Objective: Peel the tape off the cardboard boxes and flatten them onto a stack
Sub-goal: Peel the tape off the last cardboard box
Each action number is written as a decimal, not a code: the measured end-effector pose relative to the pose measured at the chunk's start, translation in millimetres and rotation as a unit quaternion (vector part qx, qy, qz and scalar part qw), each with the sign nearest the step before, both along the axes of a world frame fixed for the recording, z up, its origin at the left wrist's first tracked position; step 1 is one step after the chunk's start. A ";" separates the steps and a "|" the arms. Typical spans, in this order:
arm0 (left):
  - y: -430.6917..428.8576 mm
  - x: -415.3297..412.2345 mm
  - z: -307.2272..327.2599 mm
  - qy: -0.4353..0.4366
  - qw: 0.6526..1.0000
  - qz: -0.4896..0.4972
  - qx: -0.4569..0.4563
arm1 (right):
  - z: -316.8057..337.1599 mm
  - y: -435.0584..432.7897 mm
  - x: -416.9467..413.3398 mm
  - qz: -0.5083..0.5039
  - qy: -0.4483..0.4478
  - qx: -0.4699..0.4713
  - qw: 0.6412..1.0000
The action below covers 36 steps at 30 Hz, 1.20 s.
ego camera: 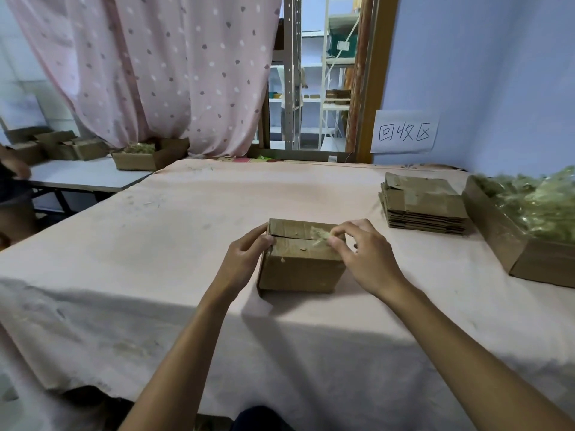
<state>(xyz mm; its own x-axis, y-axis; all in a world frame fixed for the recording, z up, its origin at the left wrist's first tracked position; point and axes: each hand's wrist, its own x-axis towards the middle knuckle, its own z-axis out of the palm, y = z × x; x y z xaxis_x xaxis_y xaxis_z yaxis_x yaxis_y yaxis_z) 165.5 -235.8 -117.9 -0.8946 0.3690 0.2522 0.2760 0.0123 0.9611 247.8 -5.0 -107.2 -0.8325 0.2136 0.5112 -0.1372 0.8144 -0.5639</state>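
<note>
- Currently, the right hand [364, 259] pinches a crumpled, lifted end of the tape [320, 236] between thumb and forefinger, at the right end of the top seam of the cardboard box [298, 269].
- The left hand [245, 253] grips the box's upper left edge, with the thumb on top and the fingers down the side, bracing it. The box sits upright on the pink tablecloth [186, 228] at mid-table, directly in front of the person.
- The tape looks thin and wrinkled. A sharp tug would probably snap it at the pinch, leaving the strip along the seam to be picked loose again.
- Pulling steeply upward could tear the cardboard's paper face. Small flecks already show on the lid.
- The box looks light. If the left hand's brace slackens, the pull may drag or tip it to the right and bunch the cloth beneath.
- The seam between the flaps shows as a dark slit. A flap yanked up along with the tape could crease or rip, and the box would then flatten unevenly.
- To the right, well apart from the box, lies the stack of flattened boxes [426, 206]. Just beyond it is an open carton [504, 244] heaped with greenish tape scraps [538, 203].
- Only bare cloth lies between the box and the stack, so nothing visible blocks that path. The carton is farther away, and reaching it means passing over or around the stack.
- Far left is a side table [87, 175] with more opened boxes [137, 158], and part of another person [12, 169] shows at the frame's edge. Behind hang a dotted curtain [155, 73] and a handwritten paper sign [404, 132] on the wall, none of them near the work.
</note>
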 end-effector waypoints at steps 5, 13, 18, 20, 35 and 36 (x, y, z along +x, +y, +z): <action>-8.2 -6.1 6.6 0.118 0.990 0.030 -0.072 | 4.8 1.7 6.0 -0.013 0.007 -0.037 0.999; 19.7 12.5 24.9 0.390 0.849 0.063 -0.352 | 6.7 -5.9 9.6 -0.016 0.020 0.068 0.997; 29.0 3.4 13.6 0.432 0.818 0.088 -0.369 | 4.7 4.1 11.8 -0.014 -0.018 -0.001 1.000; 28.0 1.2 14.1 0.427 0.821 0.084 -0.370 | 6.9 14.2 14.0 0.008 -0.034 -0.139 0.990; 29.2 -4.0 4.0 0.458 0.823 0.091 -0.323 | 11.2 1.6 9.7 -0.032 -0.019 0.022 0.999; 29.1 -3.8 3.4 0.462 0.822 0.093 -0.320 | 12.7 -2.1 7.6 -0.043 -0.009 0.033 0.998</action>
